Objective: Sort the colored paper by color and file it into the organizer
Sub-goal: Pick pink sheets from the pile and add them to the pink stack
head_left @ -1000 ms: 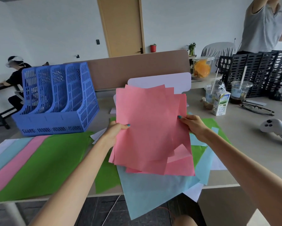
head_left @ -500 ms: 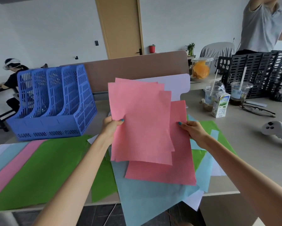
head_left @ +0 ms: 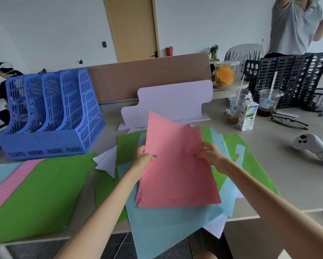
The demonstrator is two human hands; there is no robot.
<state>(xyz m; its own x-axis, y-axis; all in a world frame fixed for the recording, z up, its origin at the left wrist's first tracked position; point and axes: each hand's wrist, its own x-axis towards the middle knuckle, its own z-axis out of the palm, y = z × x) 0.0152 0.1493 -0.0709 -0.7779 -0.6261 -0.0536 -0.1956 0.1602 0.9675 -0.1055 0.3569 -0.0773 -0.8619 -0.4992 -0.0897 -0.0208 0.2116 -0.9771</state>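
- Both hands are holding a stack of pink paper sheets [head_left: 177,165]. The left hand [head_left: 142,158] is pinching its left edge with the thumb on the face, and the right hand [head_left: 211,156] is pinching the right edge likewise.
- The stack is tilting above loose green paper sheets [head_left: 41,193] and light blue paper sheets [head_left: 162,225] on the grey desk [head_left: 297,184]. It is well apart from the blue plastic mesh file organizer [head_left: 50,116] at far left.
- Judgement: the pink sheets are being squared, as their edges are sitting staggered.
- The next move is calling for carrying the stack leftward, standing it upright and feeding it into one compartment.
- The stack is hiding the fingers behind it. The compartments' contents are proving hard to make out, and contact between the stack's lower edge and the blue sheet cannot be told.
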